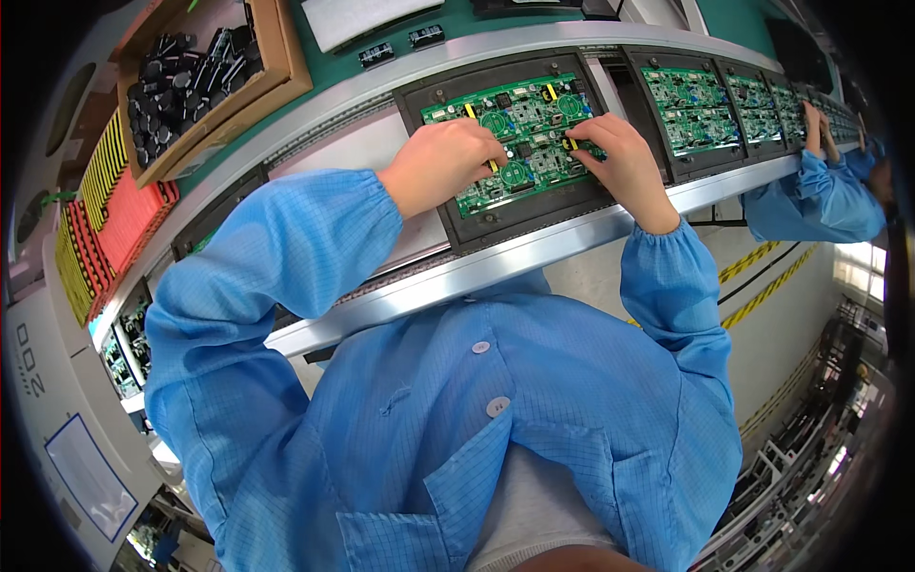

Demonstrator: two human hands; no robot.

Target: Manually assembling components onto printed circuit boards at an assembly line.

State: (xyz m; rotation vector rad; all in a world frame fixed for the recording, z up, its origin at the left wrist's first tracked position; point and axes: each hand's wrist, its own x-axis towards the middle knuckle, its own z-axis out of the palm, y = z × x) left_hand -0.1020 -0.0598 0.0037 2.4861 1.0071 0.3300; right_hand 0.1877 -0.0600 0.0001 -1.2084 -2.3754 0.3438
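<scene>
A green circuit board (546,164), crowded with small parts, lies in a black carrier frame (558,207) on the conveyor before me. My left hand (446,162) reaches over the board's left side, its fingertips closed round a small yellow part (494,166) at the board's surface. Over the right side, my right hand (624,170) pinches a yellow-and-black part (570,145) between thumb and fingers. Whether either part is seated in the board, I cannot tell. Two similar yellow parts stand along the board's far half, one being the upper-left yellow part (469,112).
A cardboard box (276,57) of black capacitors (191,91) stands at far left, with two loose capacitors (376,54) beyond the rail. Red trays (138,224) sit left. More boards (691,110) line the conveyor rightward, where a co-worker's hands (818,129) work. A metal rail (534,238) runs nearest me.
</scene>
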